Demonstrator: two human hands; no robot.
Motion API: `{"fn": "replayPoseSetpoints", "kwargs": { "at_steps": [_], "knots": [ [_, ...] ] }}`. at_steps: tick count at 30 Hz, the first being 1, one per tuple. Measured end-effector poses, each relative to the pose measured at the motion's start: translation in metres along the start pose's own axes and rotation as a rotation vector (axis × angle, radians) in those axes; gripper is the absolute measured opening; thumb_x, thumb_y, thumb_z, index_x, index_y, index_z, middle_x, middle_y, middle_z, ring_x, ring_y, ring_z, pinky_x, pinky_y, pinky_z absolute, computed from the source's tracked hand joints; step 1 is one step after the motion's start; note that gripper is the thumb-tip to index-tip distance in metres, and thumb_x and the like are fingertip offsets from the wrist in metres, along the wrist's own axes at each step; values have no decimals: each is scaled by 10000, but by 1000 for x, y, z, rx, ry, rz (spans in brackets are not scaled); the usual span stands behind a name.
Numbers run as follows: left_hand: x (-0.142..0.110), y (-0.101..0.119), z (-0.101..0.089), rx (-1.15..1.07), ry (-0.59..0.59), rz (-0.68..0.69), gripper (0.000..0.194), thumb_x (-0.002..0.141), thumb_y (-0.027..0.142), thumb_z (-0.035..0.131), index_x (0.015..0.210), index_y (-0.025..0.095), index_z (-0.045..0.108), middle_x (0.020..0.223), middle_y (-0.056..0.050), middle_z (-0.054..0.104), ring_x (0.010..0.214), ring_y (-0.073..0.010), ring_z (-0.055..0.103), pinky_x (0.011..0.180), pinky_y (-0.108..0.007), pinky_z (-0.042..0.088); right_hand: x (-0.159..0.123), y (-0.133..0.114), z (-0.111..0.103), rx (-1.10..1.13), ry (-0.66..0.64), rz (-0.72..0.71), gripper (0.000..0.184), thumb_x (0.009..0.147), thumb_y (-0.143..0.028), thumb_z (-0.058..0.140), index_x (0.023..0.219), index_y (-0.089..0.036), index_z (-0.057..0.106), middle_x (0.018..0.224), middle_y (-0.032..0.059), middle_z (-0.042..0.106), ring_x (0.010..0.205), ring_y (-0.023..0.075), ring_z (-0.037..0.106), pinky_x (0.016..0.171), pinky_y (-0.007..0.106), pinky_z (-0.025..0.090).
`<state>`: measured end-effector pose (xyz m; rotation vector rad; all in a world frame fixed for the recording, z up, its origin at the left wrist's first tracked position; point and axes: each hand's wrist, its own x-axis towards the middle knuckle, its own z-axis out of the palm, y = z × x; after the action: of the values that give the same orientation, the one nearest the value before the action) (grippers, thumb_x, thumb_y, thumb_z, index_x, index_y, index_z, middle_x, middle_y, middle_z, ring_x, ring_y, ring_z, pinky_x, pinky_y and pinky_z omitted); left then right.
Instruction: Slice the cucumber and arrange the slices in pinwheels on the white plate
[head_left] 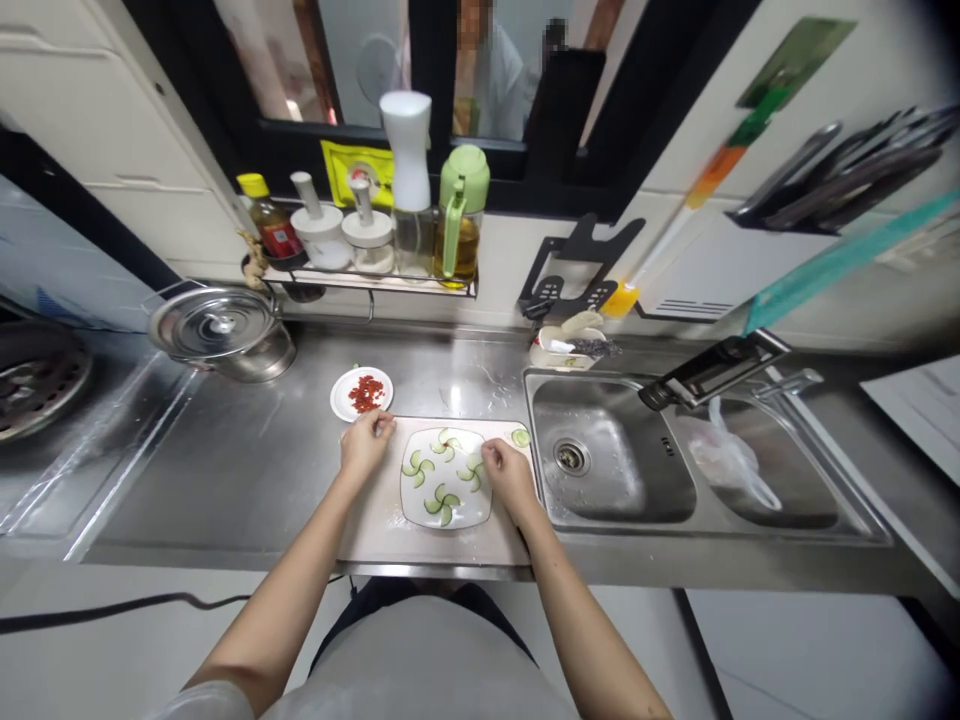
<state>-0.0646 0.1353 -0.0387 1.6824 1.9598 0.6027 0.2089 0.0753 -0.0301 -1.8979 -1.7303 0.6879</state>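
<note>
The cutting board (371, 525) lies along the near edge of the table (210, 470), just left of the sink (611, 490). On the board rests a square plate (475, 508) bearing cucumber slices (442, 504) set out in four pinwheels: one toward its far edge, one toward its near edge, one toward each side. A bit of red shows at the centre of the far pinwheel. The right hand (510, 478) is at the plate's right edge, fingertips drawn together beside the right pinwheel; whether it grips anything cannot be told. The left hand (365, 447) is over the board's far left corner, fingers pinched close to the round plate (339, 398) of chopped red pieces (367, 394); what it may hold is too small to see. A loose round slice (520, 437) lies at the board's far right corner. Toward the table's back edge, well left, stands a lidded metal pot (262, 360).
</note>
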Motion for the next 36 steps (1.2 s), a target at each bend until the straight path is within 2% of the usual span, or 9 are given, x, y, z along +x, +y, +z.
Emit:
{"fn": "replayPoseSetpoints", "kwargs": {
  "at_steps": [4,8,12,15,18,21,36],
  "knots": [
    [13,-17,-20,55,70,-116,207,819,383,553,934,261,675,913,13,720,828,-165,638,761,-262,405,-12,4,-3,85,28,-22,318,859,-372,415,847,-182,670,688,28,651,625,162,564,600,232,375],
    [37,-36,-41,126,143,-227,229,836,371,540,988,273,679,989,-2,727,925,-196,643,814,-294,424,-18,3,-3,117,16,-33,359,847,-425,423,818,-170,674,613,18,608,563,154,527,573,235,373],
    [65,-51,-51,219,132,-257,247,856,341,513,1011,255,685,1072,-52,717,981,-227,640,843,-326,439,-21,1,-3,121,6,-32,382,836,-464,428,798,-177,677,572,9,575,535,156,510,556,242,376],
    [80,-53,-48,298,63,-176,246,858,307,502,998,247,695,1088,-76,709,1010,-238,634,876,-346,435,-21,1,-2,120,4,-24,394,832,-487,429,795,-185,680,559,7,564,534,164,517,553,250,385],
    [90,-51,-39,357,-24,-61,235,840,263,512,976,263,703,1107,-62,702,1022,-234,630,898,-353,428,-22,1,-2,127,-11,-30,403,835,-500,428,801,-189,683,569,12,576,539,170,526,558,256,397],
    [96,-49,-31,389,-76,-7,236,822,236,523,963,276,708,1118,-46,696,1021,-220,629,898,-339,429,-24,1,-2,124,-22,-33,404,840,-504,427,811,-194,684,580,14,592,536,173,530,565,262,406],
    [104,-49,-18,439,-118,-23,211,834,290,491,894,238,686,996,-75,710,956,-220,644,841,-318,457,-33,1,2,91,-89,-7,365,867,-456,416,868,-207,682,650,24,651,594,189,586,587,273,414]
  ]
}}
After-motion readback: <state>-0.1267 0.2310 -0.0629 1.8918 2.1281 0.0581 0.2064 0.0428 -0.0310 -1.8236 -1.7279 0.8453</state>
